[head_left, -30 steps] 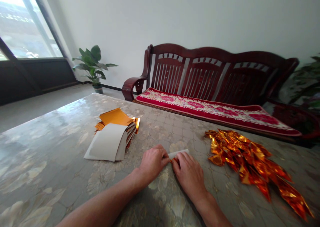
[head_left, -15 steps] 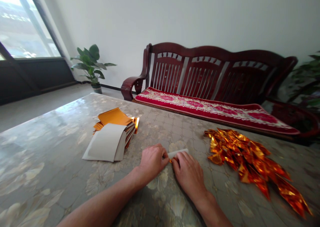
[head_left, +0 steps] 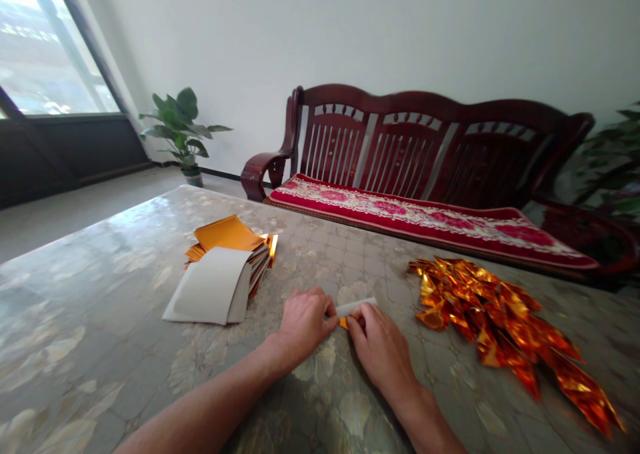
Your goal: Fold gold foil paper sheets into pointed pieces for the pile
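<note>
Between my hands, a narrow white-backed paper strip (head_left: pixel 356 307) with a bit of orange foil showing lies on the patterned table (head_left: pixel 210 374). My left hand (head_left: pixel 307 317) pinches its left end with curled fingers. At the right part of the strip, my right hand (head_left: pixel 375 334) has thumb and fingers closed on it. To the left sits a fanned stack of foil paper, with white sheets (head_left: pixel 210 286) in front and orange ones (head_left: pixel 227 233) behind. Folded shiny orange foil pieces (head_left: pixel 490 307) form a long pile to the right.
Beyond the table stands a dark red wooden bench (head_left: pixel 410 147) with a red floral cushion (head_left: pixel 390 207). A potted plant (head_left: pixel 185 131) is on the floor at the back left, near a window; more foliage (head_left: pixel 615 161) shows at the right edge.
My right hand has shifted slightly right and its fingers have drawn up, so more of the strip and its orange foil shows. My left hand stays in place.
</note>
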